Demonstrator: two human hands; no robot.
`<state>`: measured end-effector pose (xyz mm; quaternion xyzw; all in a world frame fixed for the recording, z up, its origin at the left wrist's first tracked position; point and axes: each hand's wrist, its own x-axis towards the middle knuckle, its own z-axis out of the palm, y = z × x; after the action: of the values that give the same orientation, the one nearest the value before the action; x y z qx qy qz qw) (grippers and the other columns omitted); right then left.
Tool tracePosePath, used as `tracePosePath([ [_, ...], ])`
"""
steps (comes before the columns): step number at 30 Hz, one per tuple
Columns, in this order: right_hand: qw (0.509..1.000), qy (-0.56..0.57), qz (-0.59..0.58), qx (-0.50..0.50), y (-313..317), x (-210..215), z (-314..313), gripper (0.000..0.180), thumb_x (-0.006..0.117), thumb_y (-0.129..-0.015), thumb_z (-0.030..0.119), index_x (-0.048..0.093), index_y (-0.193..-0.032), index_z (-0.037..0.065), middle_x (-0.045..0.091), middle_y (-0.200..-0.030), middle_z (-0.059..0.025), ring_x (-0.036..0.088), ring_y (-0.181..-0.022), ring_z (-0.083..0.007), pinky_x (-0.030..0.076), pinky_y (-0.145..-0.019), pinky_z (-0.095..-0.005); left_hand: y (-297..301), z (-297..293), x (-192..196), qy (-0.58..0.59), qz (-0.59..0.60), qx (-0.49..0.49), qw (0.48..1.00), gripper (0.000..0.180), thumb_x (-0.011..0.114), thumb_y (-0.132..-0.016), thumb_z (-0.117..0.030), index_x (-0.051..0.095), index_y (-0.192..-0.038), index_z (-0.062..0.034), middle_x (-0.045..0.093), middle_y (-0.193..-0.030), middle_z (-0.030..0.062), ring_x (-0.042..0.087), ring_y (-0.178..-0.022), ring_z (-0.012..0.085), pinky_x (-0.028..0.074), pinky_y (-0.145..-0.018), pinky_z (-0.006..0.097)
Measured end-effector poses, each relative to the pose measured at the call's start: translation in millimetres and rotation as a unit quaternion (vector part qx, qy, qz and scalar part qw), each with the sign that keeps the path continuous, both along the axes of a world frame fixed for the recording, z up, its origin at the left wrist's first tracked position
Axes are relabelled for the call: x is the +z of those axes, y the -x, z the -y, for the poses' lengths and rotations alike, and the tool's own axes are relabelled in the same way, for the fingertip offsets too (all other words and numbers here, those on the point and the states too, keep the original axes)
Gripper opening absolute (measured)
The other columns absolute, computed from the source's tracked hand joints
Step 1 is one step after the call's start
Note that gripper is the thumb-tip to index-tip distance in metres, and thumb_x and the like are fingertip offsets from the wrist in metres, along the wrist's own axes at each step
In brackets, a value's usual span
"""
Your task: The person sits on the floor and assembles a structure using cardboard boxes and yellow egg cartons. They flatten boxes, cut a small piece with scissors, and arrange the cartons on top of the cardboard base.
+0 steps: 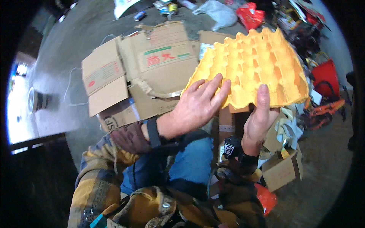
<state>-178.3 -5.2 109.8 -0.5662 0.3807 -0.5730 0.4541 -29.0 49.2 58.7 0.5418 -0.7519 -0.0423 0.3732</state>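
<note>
A yellow moulded egg tray (253, 62) is held up at a tilt in front of me, its bumpy face towards me. My right hand (262, 117) grips its near edge, the thumb on top and the other fingers hidden underneath. My left hand (203, 100) lies palm down on the tray's near left corner with its fingers spread. Beyond and left of the hands, a flattened brown cardboard box (161, 70) with coloured print lies on other cardboard.
Several torn boxes and papers (283, 167) lie at my right, with a red plastic bag (266, 199) nearby. A red container (325, 78) and mixed scrap line the right wall. Pale and red bags (251, 15) lie at the far side. A bucket (36, 100) stands left.
</note>
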Motion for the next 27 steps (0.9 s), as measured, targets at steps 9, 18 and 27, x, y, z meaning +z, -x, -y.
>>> tracePosePath([
  [9, 0.970, -0.054, -0.085, 0.222, -49.2, -25.6, 6.4, 0.061, 0.067, -0.089, 0.016, 0.035, -0.137, -0.002, 0.052, -0.125, -0.0173, 0.054, -0.113, -0.0217, 0.043, -0.096, -0.0325, -186.6, -38.2, -71.3, -0.078, -0.397, 0.301, 0.864, 0.029, 0.045, -0.083, 0.000, 0.063, -0.106, 0.0002, 0.066, -0.090, 0.0078, 0.062, -0.081, 0.0139, 0.051, -0.073, 0.028],
  [18, 0.958, -0.221, -0.168, 0.071, 23.7, -119.4, 17.5, 0.034, 0.058, -0.095, 0.014, 0.047, -0.124, -0.001, 0.064, -0.101, -0.0110, 0.061, -0.086, -0.0149, 0.050, -0.076, -0.0264, -346.2, -93.0, -181.9, -0.252, -0.716, 0.225, 0.611, 0.039, 0.051, -0.087, -0.004, 0.047, -0.124, 0.0074, 0.057, -0.119, 0.0197, 0.062, -0.103, 0.0340, 0.053, -0.088, 0.045],
  [27, 0.929, -0.323, -0.183, -0.012, 64.6, -175.1, 10.3, 0.029, 0.059, -0.093, 0.008, 0.049, -0.119, 0.000, 0.064, -0.091, -0.0089, 0.059, -0.077, -0.0131, 0.049, -0.067, -0.0250, -389.8, -103.0, -263.5, -0.262, -0.706, 0.284, 0.594, 0.039, 0.056, -0.084, -0.007, 0.051, -0.121, 0.0040, 0.062, -0.111, 0.0175, 0.065, -0.094, 0.0318, 0.055, -0.081, 0.044],
])
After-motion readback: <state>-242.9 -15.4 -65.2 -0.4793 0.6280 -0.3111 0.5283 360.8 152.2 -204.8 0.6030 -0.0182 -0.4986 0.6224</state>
